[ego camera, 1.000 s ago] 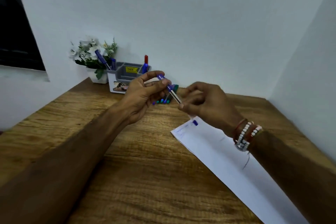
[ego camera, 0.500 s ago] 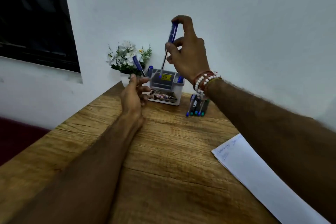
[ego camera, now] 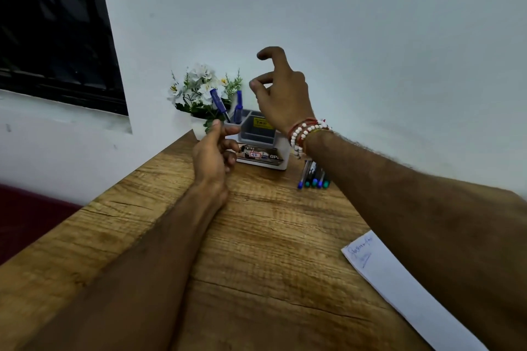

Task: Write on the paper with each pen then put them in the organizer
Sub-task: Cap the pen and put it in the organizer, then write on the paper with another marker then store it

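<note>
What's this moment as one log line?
right hand: empty, above organizer | left hand: empty, beside organizer | blue pens: in organizer | loose pens: on table | paper: has writing

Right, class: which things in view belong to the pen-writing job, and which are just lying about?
Belong to the job:
paper
organizer
loose pens beside it
blue pens standing in it

Just lying about:
potted flowers
dark window
</note>
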